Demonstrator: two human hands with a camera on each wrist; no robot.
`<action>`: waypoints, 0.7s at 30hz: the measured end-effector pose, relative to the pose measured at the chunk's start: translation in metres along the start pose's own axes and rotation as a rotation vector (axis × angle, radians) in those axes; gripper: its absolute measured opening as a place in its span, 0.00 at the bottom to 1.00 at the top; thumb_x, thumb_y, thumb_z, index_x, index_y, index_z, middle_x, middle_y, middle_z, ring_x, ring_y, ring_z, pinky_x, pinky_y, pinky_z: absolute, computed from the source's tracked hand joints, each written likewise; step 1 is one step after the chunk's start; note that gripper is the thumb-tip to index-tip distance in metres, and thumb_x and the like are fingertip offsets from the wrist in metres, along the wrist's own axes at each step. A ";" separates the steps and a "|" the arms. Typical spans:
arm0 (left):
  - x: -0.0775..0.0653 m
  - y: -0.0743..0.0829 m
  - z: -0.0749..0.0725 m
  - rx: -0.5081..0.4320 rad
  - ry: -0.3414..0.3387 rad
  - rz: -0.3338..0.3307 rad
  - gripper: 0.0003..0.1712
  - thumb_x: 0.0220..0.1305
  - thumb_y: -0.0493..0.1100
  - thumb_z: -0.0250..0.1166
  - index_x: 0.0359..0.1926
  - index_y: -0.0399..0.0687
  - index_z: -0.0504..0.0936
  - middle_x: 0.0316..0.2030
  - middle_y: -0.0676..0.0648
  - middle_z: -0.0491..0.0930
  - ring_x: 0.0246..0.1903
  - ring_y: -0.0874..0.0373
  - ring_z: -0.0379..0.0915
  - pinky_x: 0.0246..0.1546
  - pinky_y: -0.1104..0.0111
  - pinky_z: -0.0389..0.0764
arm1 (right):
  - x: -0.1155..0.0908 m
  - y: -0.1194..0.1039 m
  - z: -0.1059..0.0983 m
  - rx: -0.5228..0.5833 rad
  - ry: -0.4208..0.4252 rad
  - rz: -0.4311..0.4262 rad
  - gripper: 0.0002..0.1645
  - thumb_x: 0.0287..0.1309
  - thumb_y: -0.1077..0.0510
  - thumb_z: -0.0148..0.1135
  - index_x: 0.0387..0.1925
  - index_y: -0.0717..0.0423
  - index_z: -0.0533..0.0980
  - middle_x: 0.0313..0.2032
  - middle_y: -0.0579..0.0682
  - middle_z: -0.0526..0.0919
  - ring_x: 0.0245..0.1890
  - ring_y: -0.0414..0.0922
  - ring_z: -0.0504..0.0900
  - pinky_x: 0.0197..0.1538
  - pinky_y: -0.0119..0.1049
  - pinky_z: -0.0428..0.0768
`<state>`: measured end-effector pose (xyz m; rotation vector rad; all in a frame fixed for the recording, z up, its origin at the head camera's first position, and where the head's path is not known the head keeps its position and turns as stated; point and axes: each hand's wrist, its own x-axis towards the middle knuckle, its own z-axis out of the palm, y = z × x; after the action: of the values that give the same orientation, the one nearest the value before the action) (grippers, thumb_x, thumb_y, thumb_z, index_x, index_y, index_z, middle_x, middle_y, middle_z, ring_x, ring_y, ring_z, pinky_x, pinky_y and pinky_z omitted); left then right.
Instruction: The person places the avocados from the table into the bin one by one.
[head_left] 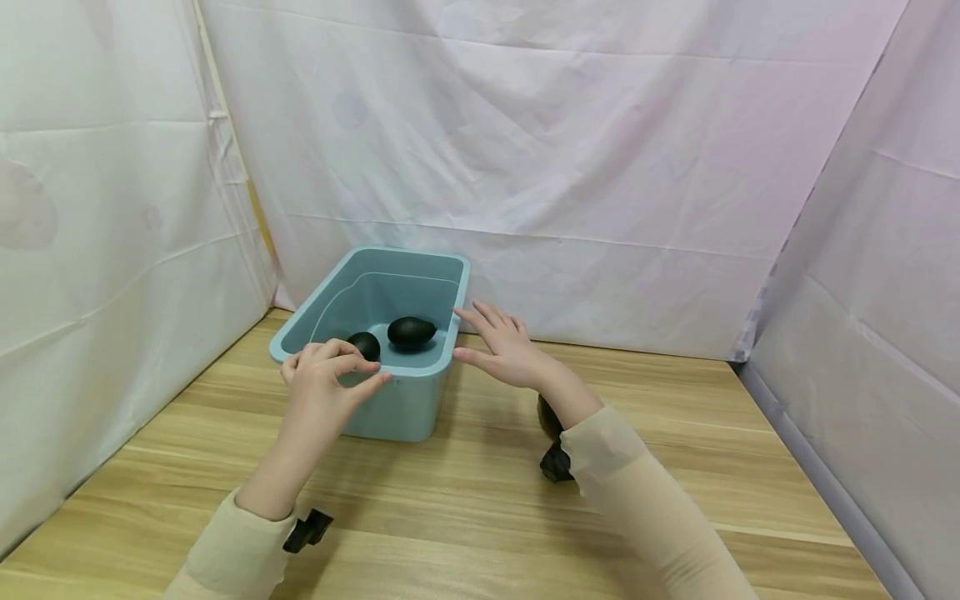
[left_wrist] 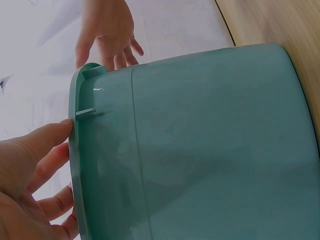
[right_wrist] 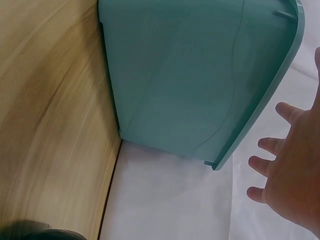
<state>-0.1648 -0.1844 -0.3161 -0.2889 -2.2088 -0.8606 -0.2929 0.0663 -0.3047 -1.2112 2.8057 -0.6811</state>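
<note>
Bench: light wood [head_left: 465,517] with yellow and brown streaks, spread beneath both my grips.
Cloth walls: creased, pale sheets [head_left: 562,167] hang beyond my grips and to either side of them, pinker toward the right; a yellow strip [head_left: 259,218] shows at the corner beyond my left grip.
Bin: smooth blue-green tub [head_left: 396,412], greener from my wrist views, with rounded corners, a jutting rim and a raised line along the wall; small ribs sit under the rim. It stands upright on the bench, just ahead of my left grip and to the left of my right one.
Dark ovals: one [head_left: 366,347] lies in the bin just past my left grip, partly hidden by it; another [head_left: 410,333], tapering to a stub, lies between my grips.
Dark shape: a third [head_left: 548,418] sits behind my right grip, mostly covered by the forearm.
Left grip: released [head_left: 321,383], fingers loosely bent at the near rim, thumb apart.
Right grip: released [head_left: 507,350], fingers spread beside the right rim.
</note>
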 end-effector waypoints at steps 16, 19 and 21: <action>0.000 0.000 0.000 0.002 0.001 0.000 0.09 0.41 0.39 0.80 0.26 0.44 0.88 0.32 0.50 0.77 0.38 0.50 0.65 0.49 0.43 0.49 | -0.011 0.011 0.006 0.090 0.022 -0.006 0.46 0.63 0.26 0.41 0.75 0.37 0.44 0.74 0.52 0.40 0.72 0.54 0.40 0.67 0.57 0.38; 0.000 0.001 0.000 0.000 -0.001 -0.003 0.09 0.41 0.39 0.80 0.26 0.44 0.88 0.32 0.51 0.77 0.39 0.50 0.65 0.49 0.43 0.48 | -0.014 0.014 0.007 0.116 0.029 -0.004 0.46 0.62 0.25 0.41 0.75 0.35 0.43 0.74 0.51 0.39 0.72 0.54 0.39 0.67 0.58 0.37; 0.000 0.001 0.000 -0.002 -0.002 -0.004 0.09 0.42 0.39 0.80 0.26 0.44 0.88 0.32 0.51 0.77 0.39 0.50 0.65 0.49 0.43 0.48 | -0.016 0.017 0.007 0.127 0.036 -0.005 0.47 0.62 0.25 0.41 0.75 0.35 0.43 0.74 0.52 0.39 0.72 0.54 0.39 0.67 0.58 0.37</action>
<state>-0.1643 -0.1841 -0.3155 -0.2866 -2.2108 -0.8655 -0.2918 0.0849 -0.3204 -1.1967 2.7392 -0.8755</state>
